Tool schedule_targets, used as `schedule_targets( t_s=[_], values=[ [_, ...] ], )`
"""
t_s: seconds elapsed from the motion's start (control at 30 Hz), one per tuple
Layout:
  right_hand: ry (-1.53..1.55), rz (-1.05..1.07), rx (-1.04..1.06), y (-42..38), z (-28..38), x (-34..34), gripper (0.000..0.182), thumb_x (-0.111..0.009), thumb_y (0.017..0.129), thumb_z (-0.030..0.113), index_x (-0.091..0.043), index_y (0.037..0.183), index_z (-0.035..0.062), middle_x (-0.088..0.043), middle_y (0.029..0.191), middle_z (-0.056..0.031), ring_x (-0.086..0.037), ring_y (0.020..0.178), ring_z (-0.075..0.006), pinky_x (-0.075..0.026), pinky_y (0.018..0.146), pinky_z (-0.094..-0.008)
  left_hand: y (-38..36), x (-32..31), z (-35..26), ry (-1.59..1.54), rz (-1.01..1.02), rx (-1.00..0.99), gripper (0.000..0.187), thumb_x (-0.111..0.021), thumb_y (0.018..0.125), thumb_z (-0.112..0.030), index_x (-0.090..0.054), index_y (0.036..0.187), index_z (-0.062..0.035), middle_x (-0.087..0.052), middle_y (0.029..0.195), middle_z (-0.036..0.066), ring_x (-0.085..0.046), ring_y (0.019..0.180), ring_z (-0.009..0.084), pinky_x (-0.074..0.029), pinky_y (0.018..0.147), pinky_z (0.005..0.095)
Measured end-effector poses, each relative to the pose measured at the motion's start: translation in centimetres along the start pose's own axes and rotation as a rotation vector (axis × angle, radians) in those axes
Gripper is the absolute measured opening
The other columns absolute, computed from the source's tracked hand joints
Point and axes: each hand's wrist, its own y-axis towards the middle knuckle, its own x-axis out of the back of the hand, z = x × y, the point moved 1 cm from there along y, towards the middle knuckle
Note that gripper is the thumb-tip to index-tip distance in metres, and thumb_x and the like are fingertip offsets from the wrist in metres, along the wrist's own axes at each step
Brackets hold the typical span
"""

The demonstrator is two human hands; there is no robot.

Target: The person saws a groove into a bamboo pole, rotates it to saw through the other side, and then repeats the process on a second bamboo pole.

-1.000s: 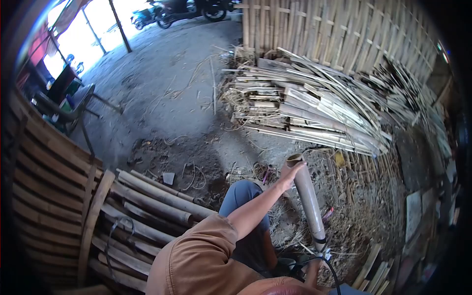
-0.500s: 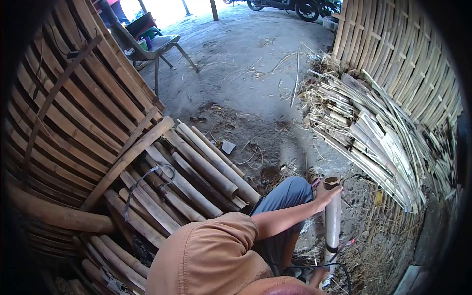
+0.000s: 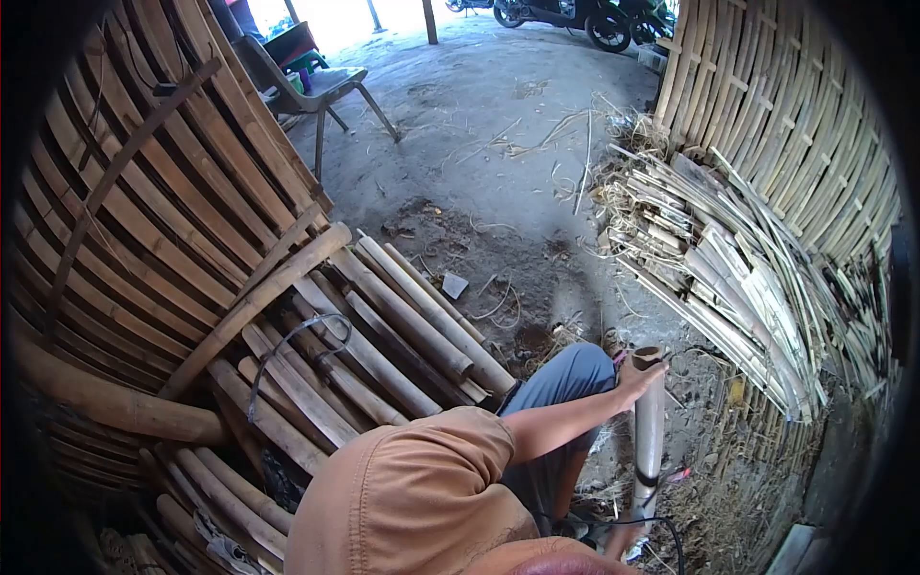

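A pale bamboo tube stands nearly upright at the lower right, its open end up and a dark band low on it. My left hand is closed around the tube near its top rim. Low down, beside the tube's bottom part, my right hand is partly visible, its fingers closed on something too small to make out. A thin dark piece with a red tip sticks out by the dark band. A black cord curves past the lower end.
Bamboo poles lie piled on the left beneath a slatted bamboo panel. Split strips are heaped at the right, before a woven wall. A chair and a motorcycle stand farther back. My bent knee is near the tube.
The view has shifted slightly, so the surroundings sit a little lower and farther right. My left hand keeps its hold on the tube's top, and my right hand stays low beside it.
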Motion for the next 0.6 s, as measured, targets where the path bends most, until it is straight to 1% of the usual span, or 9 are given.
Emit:
schedule_targets(
  t_s=[0.1, 0.13, 0.17, 0.27, 0.3, 0.33, 0.43, 0.47, 0.6],
  values=[
    [-0.011, -0.223, 0.219, -1.6, 4.2, -1.5, 0.043, -0.063, 0.077, 0.016, -0.057, 0.114, -0.0058, -0.064, 0.1, -0.0294, -0.062, 0.092, -0.0495, -0.05, 0.078, -0.0534, 0.4, 0.4, -0.1, 0.029, -0.044, -0.01, 0.067, -0.084, 0.072, -0.028, -0.052, 0.126, -0.0058, -0.062, 0.116, 0.008, -0.059, 0.105, 0.0181, -0.047, 0.093, 0.0331],
    [-0.078, -0.196, 0.223, -2.4, 5.0, -1.4, 0.043, -0.063, 0.077, 0.017, -0.057, 0.114, -0.0053, -0.064, 0.101, -0.0294, -0.062, 0.093, -0.0492, -0.05, 0.079, -0.0535, -0.9, 0.3, -1.3, 0.026, -0.149, 0.03, 0.064, -0.087, 0.068, -0.03, -0.058, 0.12, -0.0072, -0.065, 0.11, 0.007, -0.062, 0.097, 0.0177, -0.051, 0.084, 0.0323],
    [-0.137, -0.177, 0.224, -3.3, 6.7, -0.4, 0.044, -0.063, 0.078, 0.018, -0.057, 0.115, -0.0048, -0.064, 0.102, -0.0294, -0.062, 0.094, -0.0489, -0.05, 0.08, -0.0537, -0.2, 0.5, -0.2, -0.072, -0.091, -0.014, 0.069, -0.088, 0.065, -0.033, -0.057, 0.12, -0.0054, -0.064, 0.112, 0.009, -0.062, 0.098, 0.0194, -0.051, 0.084, 0.0344],
    [-0.214, -0.234, 0.039, -0.8, -0.5, -1.8, 0.047, -0.065, 0.076, 0.019, -0.057, 0.114, -0.0074, -0.065, 0.104, -0.0273, -0.064, 0.094, -0.0443, -0.05, 0.083, -0.0524, -0.3, 0.1, 0.0, 0.151, -0.272, 0.057, 0.083, -0.089, 0.063, -0.039, -0.051, 0.127, -0.002, -0.062, 0.114, 0.014, -0.06, 0.103, 0.0233, -0.05, 0.089, 0.0369],
    [-0.23, -0.272, -0.033, 0.3, -3.3, -2.8, 0.047, -0.065, 0.075, 0.019, -0.057, 0.113, -0.0077, -0.065, 0.104, -0.0265, -0.064, 0.094, -0.0434, -0.051, 0.082, -0.0518, 0.9, 0.6, 1.4, 0.15, -0.227, 0.05, 0.093, -0.089, 0.064, -0.04, -0.043, 0.135, -0.0005, -0.059, 0.117, 0.017, -0.059, 0.107, 0.0257, -0.049, 0.092, 0.0385],
    [-0.177, -0.213, -0.272, -0.1, -3.5, -1.5, 0.047, -0.067, 0.073, 0.02, -0.059, 0.11, -0.0086, -0.066, 0.107, -0.0246, -0.065, 0.095, -0.042, -0.052, 0.08, -0.0501, 1.3, 0.6, 1.4, 0.117, -0.102, 0.018, 0.087, -0.088, 0.067, -0.038, -0.046, 0.132, 0.0, -0.06, 0.116, 0.014, -0.059, 0.106, 0.0229, -0.049, 0.09, 0.0378],
    [-0.106, -0.174, -0.169, -0.4, -2.3, -1.0, 0.044, -0.067, 0.074, 0.019, -0.06, 0.109, -0.0075, -0.065, 0.106, -0.0278, -0.064, 0.096, -0.0444, -0.05, 0.083, -0.0517, 1.1, 0.3, 1.7, 0.029, -0.011, 0.01, 0.078, -0.088, 0.068, -0.035, -0.05, 0.128, -0.0001, -0.061, 0.116, 0.012, -0.059, 0.104, 0.0204, -0.049, 0.089, 0.0359],
    [-0.092, -0.16, -0.128, -0.3, -2.0, -0.8, 0.043, -0.067, 0.074, 0.019, -0.061, 0.108, -0.0071, -0.064, 0.106, -0.0289, -0.063, 0.097, -0.0451, -0.05, 0.084, -0.0522, 1.8, 0.1, 2.8, 0.021, -0.073, -0.064, 0.066, -0.088, 0.068, -0.034, -0.059, 0.117, -0.0022, -0.066, 0.109, 0.01, -0.063, 0.097, 0.0196, -0.05, 0.086, 0.0345],
    [-0.058, -0.198, 0.228, -3.4, 5.0, 1.0, 0.043, -0.063, 0.078, 0.022, -0.059, 0.109, -0.0074, -0.064, 0.101, -0.0291, -0.061, 0.097, -0.0471, -0.049, 0.085, -0.051, 2.3, 0.3, 3.2, 0.096, -0.199, -0.044, 0.082, -0.09, 0.063, -0.038, -0.053, 0.125, 0.0003, -0.061, 0.119, 0.015, -0.061, 0.104, 0.0225, -0.05, 0.09, 0.0358]
  ],
)
